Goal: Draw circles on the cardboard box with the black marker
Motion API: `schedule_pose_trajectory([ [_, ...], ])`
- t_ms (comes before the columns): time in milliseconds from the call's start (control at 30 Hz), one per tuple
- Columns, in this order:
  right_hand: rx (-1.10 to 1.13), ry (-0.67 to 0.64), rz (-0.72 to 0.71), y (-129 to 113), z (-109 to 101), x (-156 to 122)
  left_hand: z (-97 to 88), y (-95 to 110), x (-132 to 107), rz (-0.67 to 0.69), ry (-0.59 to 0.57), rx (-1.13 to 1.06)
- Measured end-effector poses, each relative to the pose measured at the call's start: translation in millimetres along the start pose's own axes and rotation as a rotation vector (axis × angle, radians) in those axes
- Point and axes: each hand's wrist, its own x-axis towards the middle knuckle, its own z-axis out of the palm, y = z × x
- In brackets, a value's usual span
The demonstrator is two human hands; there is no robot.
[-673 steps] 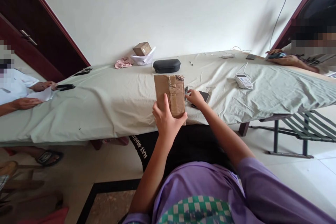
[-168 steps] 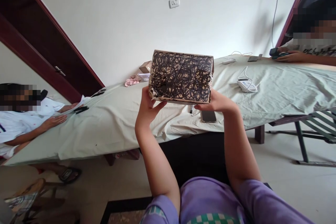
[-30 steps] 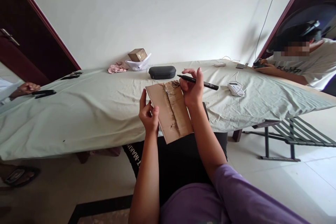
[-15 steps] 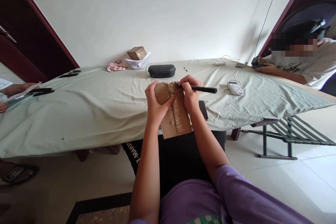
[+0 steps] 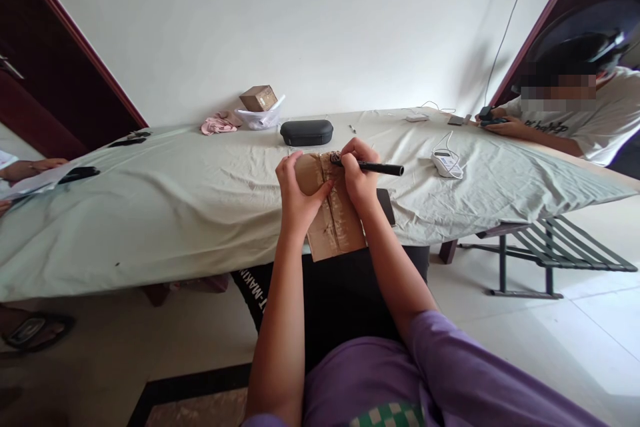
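A flat brown cardboard box, taped along its middle, leans on the near edge of the cloth-covered table. My left hand grips its upper left part. My right hand holds a black marker with its tip on the box's top edge, where black scribbles show. A dark phone lies on the cloth just right of my right wrist.
A black zip case, a small cardboard box on a white bag and a pink cloth sit at the far edge. A white device with cable lies to the right. Other people sit at both table ends.
One second ago the marker was lifted off the box and my left hand held its left edge. Now the marker tip is on the top edge and my left hand lies over the box's face.
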Motion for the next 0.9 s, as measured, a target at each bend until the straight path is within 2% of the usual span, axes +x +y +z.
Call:
schedule_pose_trajectory([
  [400, 0.065, 0.283, 0.142, 5, 0, -1, 2.7, 5, -1, 0.02, 0.042, 0.018],
  [533, 0.05, 0.338, 0.169, 8, 1, 0, 3.6, 3, -1, 0.018, 0.055, -0.029],
  [733, 0.054, 0.318, 0.167, 12, -1, -1, 3.7, 3, -2, 0.049, 0.076, -0.07],
  [800, 0.07, 0.27, 0.098, 12, -2, -1, 3.3, 3, -2, 0.051, 0.076, -0.072],
  [900, 0.074, 0.133, -0.009, 9, -3, -1, 2.4, 3, -3, 0.046, 0.071, -0.07],
])
